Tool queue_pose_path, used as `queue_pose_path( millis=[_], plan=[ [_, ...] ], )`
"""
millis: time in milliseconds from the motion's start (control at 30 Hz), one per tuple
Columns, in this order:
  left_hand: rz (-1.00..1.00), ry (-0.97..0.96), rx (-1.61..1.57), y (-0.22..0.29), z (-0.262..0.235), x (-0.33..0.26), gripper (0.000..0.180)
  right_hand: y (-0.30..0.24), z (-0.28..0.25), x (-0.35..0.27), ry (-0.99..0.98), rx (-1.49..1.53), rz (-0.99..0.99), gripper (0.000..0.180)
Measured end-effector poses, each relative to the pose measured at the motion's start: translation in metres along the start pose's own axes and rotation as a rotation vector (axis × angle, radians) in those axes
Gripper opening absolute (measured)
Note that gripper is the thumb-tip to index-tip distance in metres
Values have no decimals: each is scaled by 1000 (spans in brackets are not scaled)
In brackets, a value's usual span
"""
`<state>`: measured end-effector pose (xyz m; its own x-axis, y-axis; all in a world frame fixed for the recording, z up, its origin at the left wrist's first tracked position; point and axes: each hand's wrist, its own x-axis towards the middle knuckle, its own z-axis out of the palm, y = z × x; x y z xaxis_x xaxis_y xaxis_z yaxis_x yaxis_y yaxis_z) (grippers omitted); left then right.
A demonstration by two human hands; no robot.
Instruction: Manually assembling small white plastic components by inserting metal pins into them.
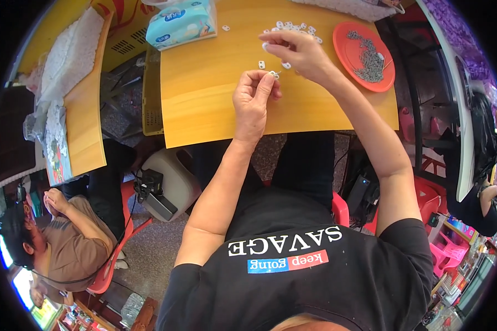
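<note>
My left hand [252, 102] is closed over the wooden table, thumb and forefinger pinching a small white plastic piece [274, 75]. A thin metal pin seems to stick out beside that piece. Just above and to the right, my right hand [303, 54] is closed, with another small white piece [265, 47] at its fingertips. Between the hands lies a loose white piece with two dark holes [262, 64]. One more white piece [286, 65] rests under my right hand. Beyond it is a scattered pile of the same pieces [303, 26], partly covered by that hand.
A red plate [342, 41] holding many grey metal pins [369, 62] stands at the table's right. At the back left sits a blue tissue pack [182, 25]. Another table [88, 129] is at the left, near a seated person [74, 251]. A grey stool [174, 179] stands between.
</note>
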<state>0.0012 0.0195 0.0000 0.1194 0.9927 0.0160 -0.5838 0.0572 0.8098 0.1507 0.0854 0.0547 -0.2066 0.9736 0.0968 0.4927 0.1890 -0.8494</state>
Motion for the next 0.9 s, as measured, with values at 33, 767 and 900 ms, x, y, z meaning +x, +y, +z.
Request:
queue_pose_path(
  millis=[33, 767, 900],
  plan=[
    [-6, -2, -1, 0, 1, 1, 9, 2, -2, -7, 3, 0, 6, 20],
    [34, -134, -3, -4, -1, 7, 10, 12, 14, -74, 196, 1138, 389, 18],
    [20, -115, -30, -5, -1, 7, 9, 10, 16, -78, 195, 1133, 376, 21]
  ],
)
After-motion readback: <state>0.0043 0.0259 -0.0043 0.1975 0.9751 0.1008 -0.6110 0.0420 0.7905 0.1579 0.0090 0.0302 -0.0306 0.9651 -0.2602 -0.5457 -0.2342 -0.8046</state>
